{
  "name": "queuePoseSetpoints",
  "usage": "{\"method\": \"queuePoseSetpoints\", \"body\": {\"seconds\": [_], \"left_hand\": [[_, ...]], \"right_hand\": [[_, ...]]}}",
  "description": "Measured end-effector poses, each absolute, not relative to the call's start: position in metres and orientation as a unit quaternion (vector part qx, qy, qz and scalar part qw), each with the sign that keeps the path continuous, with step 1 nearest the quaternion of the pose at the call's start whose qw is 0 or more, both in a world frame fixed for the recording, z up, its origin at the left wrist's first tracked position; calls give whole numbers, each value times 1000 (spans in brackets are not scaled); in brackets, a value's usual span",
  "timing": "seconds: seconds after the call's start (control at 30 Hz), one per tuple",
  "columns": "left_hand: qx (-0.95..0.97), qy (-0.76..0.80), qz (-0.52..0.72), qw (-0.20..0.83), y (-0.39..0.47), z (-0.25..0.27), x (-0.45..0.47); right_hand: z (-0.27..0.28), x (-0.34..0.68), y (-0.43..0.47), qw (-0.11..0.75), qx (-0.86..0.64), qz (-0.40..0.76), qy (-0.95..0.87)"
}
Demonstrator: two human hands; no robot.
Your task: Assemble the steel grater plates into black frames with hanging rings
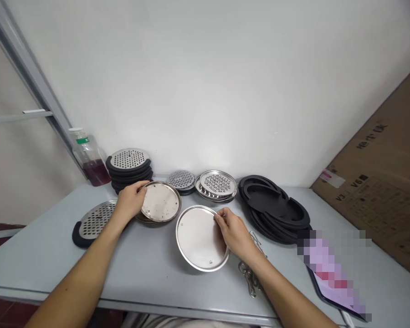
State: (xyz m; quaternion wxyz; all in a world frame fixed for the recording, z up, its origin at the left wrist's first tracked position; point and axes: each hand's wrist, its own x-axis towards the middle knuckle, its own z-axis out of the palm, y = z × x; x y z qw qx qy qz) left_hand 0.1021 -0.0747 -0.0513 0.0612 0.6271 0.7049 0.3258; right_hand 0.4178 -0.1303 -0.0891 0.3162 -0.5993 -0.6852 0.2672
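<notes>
My right hand (pixel 234 230) pinches the right rim of a shiny round metal plate (pixel 200 239), which is tilted towards me near the table's front. Small rivet-like spots dot its face. Farther left, my left hand (pixel 131 200) has its fingers closed on the rim of a duller round metal plate (pixel 161 202), above other thin round pieces whose number I cannot tell. Beneath my left forearm lies a perforated metal disc in a black rim (pixel 95 223), partly hidden. Metal clips or hooks (pixel 248 275) lie under my right wrist.
Stacked perforated discs with black rims (pixel 129 159) stand at the back left beside a bottle of dark red liquid (pixel 94 166). Grater-like discs (pixel 218 183) and a smaller stack (pixel 181 179) sit near the wall. Black rings (pixel 273 205), a phone (pixel 331 278) and a cardboard box (pixel 379 182) are right.
</notes>
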Motion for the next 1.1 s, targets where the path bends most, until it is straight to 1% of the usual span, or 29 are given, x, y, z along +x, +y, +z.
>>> {"method": "queuePoseSetpoints", "body": {"seconds": [0.13, 0.23, 0.3, 0.4, 0.5, 0.63, 0.77, 0.87, 0.97, 1.03, 1.1], "left_hand": [[633, 731, 253, 0, -74, -52, 95], [621, 751, 223, -25, -77, -52, 95], [607, 772, 182, -49, -79, -53, 98], [607, 782, 119, -72, -83, -53, 105], [621, 774, 94, -86, -85, -54, 111], [623, 768, 98, -111, -85, -53, 112], [613, 776, 96, -111, -85, -52, 109], [610, 777, 107, -116, -85, -53, 106], [615, 764, 135, -141, -85, -55, 102], [627, 743, 169, -161, -84, -57, 104], [659, 694, 234, -169, -85, -58, 112]], "right_hand": [[-90, 413, -135, 286, -593, 240, -713], [-90, 409, -137, 249, -601, 204, -731], [-90, 408, -137, 231, -607, 181, -739], [-92, 407, -135, 225, -597, 154, -755], [-96, 407, -132, 220, -588, 130, -767], [-100, 405, -131, 206, -588, 101, -776], [-99, 402, -135, 190, -553, 105, -804], [-96, 404, -140, 151, -540, 140, -816], [-92, 407, -146, 111, -527, 192, -821], [-90, 409, -148, 93, -514, 218, -824], [-87, 409, -150, 81, -508, 235, -825]]}}
